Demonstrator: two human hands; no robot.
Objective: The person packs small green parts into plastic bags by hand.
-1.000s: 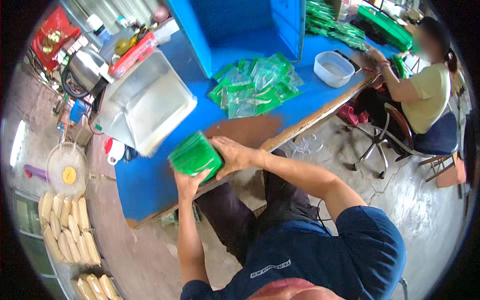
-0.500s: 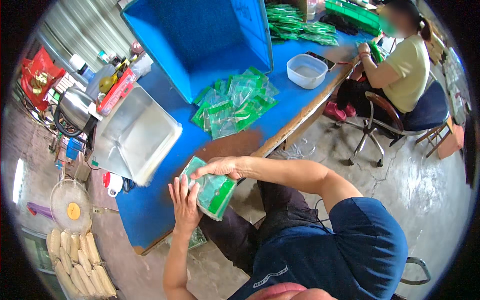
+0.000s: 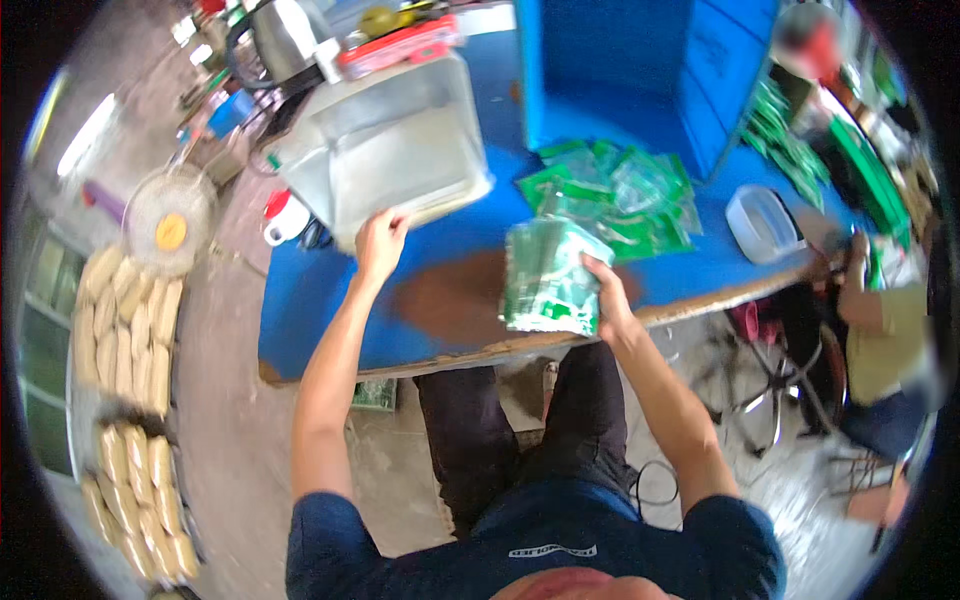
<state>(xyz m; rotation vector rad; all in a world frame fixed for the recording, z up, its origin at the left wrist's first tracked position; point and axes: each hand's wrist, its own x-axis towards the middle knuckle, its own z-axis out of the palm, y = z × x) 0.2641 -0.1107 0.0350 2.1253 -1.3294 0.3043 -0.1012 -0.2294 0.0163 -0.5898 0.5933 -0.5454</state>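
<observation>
The right hand grips a stack of green packets by its right edge, above the near edge of the blue table; the stack stands roughly upright, long axis running near to far, its flat face turned left. The left hand closes its fingers on the near rim of a clear plastic tub, which looks empty. Loose green packets lie farther right, beside a small clear container whose contents I cannot tell.

- Bare blue table lies open between the left hand and the right hand, low centre of the frame.
- The clear tub blocks the upper left.
- Loose green packets crowd the upper centre, against the blue box wall.
- A small white container stands at right.
</observation>
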